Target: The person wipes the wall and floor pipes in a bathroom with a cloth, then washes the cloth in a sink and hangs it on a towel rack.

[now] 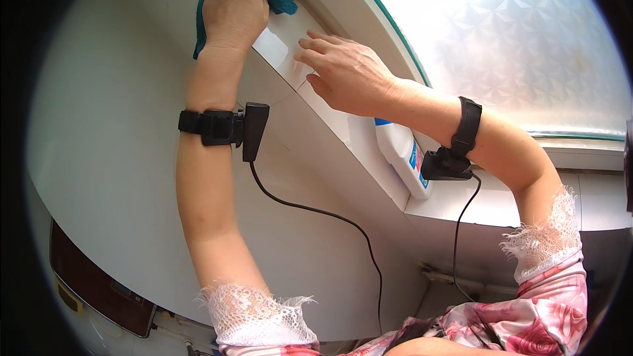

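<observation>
Wiping looks under way: cloth on the ledge, top of view, left hand curled down over it, gripping. Right hand half open, fingers loosely spread, nothing seen held, over the ledge by the window; contact can't tell. Share wiped or left doesn't show. Count: 1 cloth, 2 hands, 1 bottle, 1 window, 2 straps

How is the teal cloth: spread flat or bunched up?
Bunched up: the teal cloth is crumpled under the left hand, with folds bulging out to its right.
</observation>
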The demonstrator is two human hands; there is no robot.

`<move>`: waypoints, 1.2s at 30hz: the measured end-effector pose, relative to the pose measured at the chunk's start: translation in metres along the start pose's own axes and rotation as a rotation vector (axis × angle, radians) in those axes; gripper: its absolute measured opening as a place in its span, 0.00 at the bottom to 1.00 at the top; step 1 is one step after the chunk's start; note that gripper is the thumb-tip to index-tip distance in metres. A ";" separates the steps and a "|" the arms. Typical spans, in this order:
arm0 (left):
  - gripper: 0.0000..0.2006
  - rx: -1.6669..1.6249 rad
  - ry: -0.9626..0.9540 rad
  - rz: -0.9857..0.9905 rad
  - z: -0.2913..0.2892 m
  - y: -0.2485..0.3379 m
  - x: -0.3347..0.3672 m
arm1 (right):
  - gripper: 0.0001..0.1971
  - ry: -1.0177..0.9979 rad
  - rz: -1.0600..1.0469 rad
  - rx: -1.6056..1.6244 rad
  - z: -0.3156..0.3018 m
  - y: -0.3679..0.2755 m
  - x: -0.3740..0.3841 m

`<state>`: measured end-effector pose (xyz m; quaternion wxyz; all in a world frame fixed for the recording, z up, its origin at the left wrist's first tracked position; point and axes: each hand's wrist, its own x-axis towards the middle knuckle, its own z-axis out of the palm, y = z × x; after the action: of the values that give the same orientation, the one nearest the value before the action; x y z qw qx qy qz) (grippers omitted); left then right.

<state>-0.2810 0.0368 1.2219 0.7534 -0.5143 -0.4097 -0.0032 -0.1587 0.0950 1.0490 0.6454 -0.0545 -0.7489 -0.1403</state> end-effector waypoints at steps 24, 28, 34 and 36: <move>0.17 -0.599 0.117 -0.330 0.018 0.159 -0.047 | 0.09 -0.048 0.249 -0.183 -0.040 0.061 -0.026; 0.15 -0.236 0.278 -0.082 0.020 0.093 -0.034 | 0.10 -0.110 0.284 -0.003 -0.056 0.042 -0.010; 0.10 -0.089 -0.158 -0.004 -0.014 0.081 -0.012 | 0.09 0.023 0.166 0.056 -0.044 0.058 -0.007; 0.10 -0.122 -0.234 0.100 -0.010 0.107 -0.035 | 0.09 0.024 0.179 0.087 -0.028 0.062 -0.026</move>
<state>-0.2522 0.0646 1.1163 0.6669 -0.5758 -0.4678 0.0694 -0.1112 0.1489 1.0357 0.6662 -0.0913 -0.7385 -0.0499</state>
